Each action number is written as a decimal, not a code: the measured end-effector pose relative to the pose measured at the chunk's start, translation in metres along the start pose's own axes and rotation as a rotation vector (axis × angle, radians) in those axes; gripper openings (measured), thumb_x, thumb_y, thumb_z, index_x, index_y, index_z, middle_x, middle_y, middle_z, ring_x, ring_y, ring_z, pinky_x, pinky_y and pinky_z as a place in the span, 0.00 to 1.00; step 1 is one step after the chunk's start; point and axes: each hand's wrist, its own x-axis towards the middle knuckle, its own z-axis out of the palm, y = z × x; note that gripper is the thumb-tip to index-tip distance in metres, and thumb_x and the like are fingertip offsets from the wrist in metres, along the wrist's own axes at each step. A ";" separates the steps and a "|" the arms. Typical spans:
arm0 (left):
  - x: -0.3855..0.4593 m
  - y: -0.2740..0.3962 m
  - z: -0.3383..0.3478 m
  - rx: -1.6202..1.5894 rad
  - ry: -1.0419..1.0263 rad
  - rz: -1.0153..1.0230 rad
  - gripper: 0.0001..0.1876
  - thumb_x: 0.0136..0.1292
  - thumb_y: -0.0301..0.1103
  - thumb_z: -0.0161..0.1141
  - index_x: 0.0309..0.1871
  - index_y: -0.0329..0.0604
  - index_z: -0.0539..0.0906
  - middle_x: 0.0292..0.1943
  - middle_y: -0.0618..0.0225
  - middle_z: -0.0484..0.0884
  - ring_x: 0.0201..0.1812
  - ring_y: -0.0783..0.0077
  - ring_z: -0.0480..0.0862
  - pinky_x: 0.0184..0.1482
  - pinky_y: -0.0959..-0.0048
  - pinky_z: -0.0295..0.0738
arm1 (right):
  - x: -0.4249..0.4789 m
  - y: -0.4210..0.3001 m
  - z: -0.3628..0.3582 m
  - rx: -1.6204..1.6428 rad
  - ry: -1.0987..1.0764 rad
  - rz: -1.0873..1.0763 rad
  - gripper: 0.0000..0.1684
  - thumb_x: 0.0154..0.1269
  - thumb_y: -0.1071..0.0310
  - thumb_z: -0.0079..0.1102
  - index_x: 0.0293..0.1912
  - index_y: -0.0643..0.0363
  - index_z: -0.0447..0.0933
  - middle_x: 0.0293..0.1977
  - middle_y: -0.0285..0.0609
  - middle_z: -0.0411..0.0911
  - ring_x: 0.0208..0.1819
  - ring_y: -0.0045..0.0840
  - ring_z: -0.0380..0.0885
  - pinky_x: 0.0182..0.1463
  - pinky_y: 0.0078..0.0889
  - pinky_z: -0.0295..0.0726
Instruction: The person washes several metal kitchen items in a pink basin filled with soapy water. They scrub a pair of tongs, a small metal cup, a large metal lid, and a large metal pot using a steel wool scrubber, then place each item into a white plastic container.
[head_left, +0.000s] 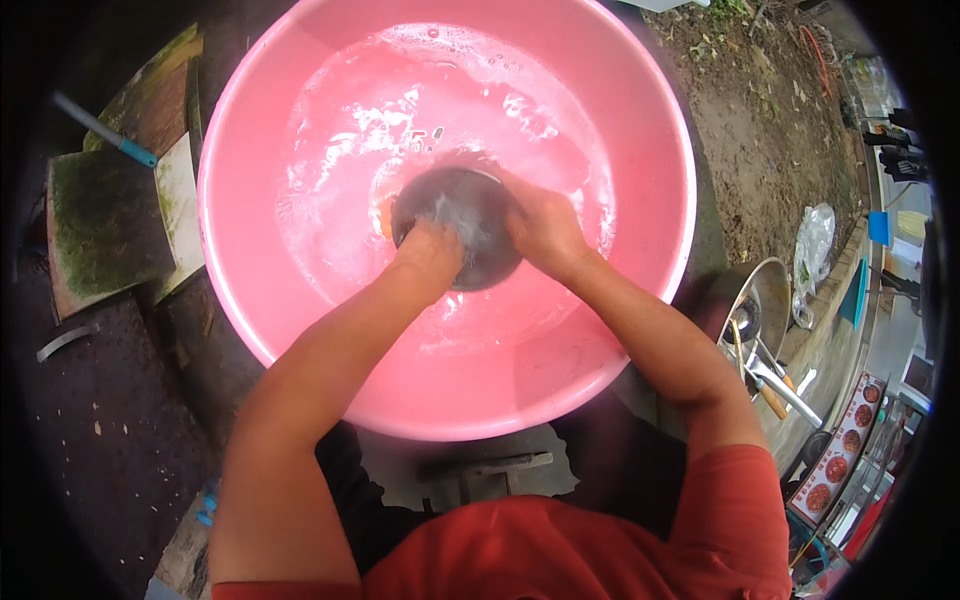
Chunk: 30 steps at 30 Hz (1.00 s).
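Observation:
A large round pink plastic tub holds shallow, rippling water with some bubbles. Over the water, near the tub's middle, is a round metal bowl or pot, its inside blurred by moving water. My right hand grips its right rim, thumb towards the inside. My left hand reaches into it from the lower left; the fingertips are hidden, so whether they hold anything cannot be told. A small orange thing shows at the bowl's left edge, partly covered.
Right of the tub, a metal basin holds a ladle and wooden-handled utensils. A clear plastic bag lies beside it near bare soil. Mossy slabs and a grey-and-teal handle are at left. A low stool shows below.

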 end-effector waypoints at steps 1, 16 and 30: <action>0.004 0.001 -0.001 0.106 -0.050 -0.032 0.13 0.55 0.29 0.58 0.46 0.46 0.80 0.45 0.63 0.80 0.50 0.69 0.80 0.45 0.67 0.73 | 0.003 -0.006 0.000 0.024 0.058 0.051 0.33 0.56 0.75 0.49 0.64 0.57 0.65 0.39 0.61 0.78 0.41 0.49 0.80 0.46 0.42 0.78; 0.004 -0.013 -0.004 0.301 -0.199 0.033 0.21 0.59 0.38 0.59 0.54 0.41 0.79 0.54 0.57 0.78 0.54 0.63 0.78 0.55 0.64 0.71 | -0.011 -0.004 0.019 0.048 -0.110 0.118 0.33 0.55 0.82 0.48 0.62 0.55 0.69 0.45 0.56 0.78 0.44 0.41 0.79 0.50 0.34 0.76; 0.017 -0.021 -0.020 -0.296 -0.406 -0.099 0.21 0.53 0.24 0.59 0.53 0.40 0.78 0.49 0.52 0.81 0.50 0.55 0.81 0.49 0.62 0.75 | -0.029 0.001 0.029 0.373 0.036 0.071 0.37 0.50 0.86 0.48 0.63 0.59 0.69 0.45 0.49 0.80 0.44 0.22 0.77 0.48 0.25 0.76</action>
